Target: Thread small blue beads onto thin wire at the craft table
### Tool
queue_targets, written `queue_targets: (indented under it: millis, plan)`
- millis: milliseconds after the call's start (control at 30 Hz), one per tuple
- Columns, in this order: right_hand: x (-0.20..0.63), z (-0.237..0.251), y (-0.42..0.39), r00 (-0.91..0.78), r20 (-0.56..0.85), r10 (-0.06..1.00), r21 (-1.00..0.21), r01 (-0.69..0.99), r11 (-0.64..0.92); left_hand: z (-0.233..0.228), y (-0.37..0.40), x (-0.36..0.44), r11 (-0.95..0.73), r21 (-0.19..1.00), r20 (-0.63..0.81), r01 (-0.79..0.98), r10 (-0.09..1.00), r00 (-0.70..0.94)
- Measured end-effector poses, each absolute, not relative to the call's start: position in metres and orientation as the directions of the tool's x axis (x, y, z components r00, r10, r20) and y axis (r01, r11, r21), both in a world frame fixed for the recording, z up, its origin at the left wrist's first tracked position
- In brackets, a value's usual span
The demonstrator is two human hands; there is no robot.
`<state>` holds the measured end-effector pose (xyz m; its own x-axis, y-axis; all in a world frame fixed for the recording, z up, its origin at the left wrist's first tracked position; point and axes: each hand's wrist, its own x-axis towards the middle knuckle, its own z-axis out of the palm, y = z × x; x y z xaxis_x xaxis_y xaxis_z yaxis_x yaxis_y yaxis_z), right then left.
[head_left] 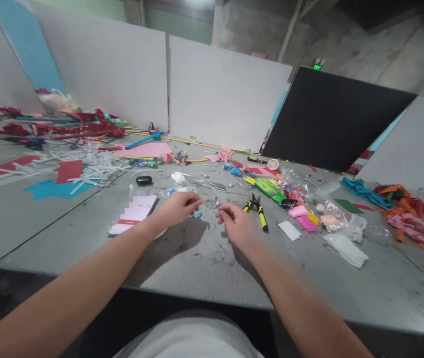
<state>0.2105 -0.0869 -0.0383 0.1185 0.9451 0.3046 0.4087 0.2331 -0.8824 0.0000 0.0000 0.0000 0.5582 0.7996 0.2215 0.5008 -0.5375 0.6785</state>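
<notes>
Over the middle of the table my left hand (177, 208) is closed, thumb and fingers drawn together; whatever it pinches is too small to make out. Facing it a short way off, my right hand (237, 226) is also closed in a pinch, its content hidden. A thin dark wire shape (211, 203) shows between the two hands, with a small white lump (217, 203) by it. Just below my left fingertips is a small light-blue piece (198, 214). Yellow-and-black pliers (261, 217) lie beyond my right hand, jaws apart.
A phone (137, 211) and a black earbud case (143, 180) lie left of my left hand. Thin wires (204, 181) stretch behind the hands. Colourful clay packets (303, 218) and a white card (289, 230) are on the right. White panels (226, 94) stand along the back.
</notes>
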Motion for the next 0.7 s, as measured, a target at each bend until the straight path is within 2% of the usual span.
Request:
queue_targets:
  millis: [67, 200, 267, 367, 533, 700]
  plan:
    - [0.212, -0.041, -0.083, 0.149, 0.3, 0.942, -0.911, 0.338, 0.237, -0.004, -0.006, 0.013, -0.498, 0.763, 0.2, 0.412, 0.788, 0.582]
    - [0.212, -0.04, -0.081, 0.201, 0.293, 0.935, -0.946, 0.204, 0.253, -0.004, -0.016, 0.031, -0.432, 0.835, 0.149, 0.342, 0.774, 0.615]
    - [0.212, -0.036, -0.084, 0.239, 0.308, 0.921, -0.945, 0.193, 0.266, -0.005, -0.019, 0.033, -0.377, 0.885, 0.14, 0.271, 0.774, 0.618]
    - [0.21, -0.03, -0.092, 0.223, 0.34, 0.913, -0.92, 0.281, 0.274, -0.007, -0.025, 0.029, -0.325, 0.927, 0.161, 0.19, 0.798, 0.581]
    - [0.205, -0.027, -0.104, 0.133, 0.383, 0.914, -0.847, 0.444, 0.29, -0.013, -0.031, 0.016, -0.287, 0.941, 0.123, 0.179, 0.784, 0.608]
    - [0.201, -0.035, -0.104, 0.088, 0.412, 0.907, -0.828, 0.452, 0.332, -0.019, -0.028, 0.011, -0.231, 0.96, 0.075, 0.158, 0.756, 0.65]
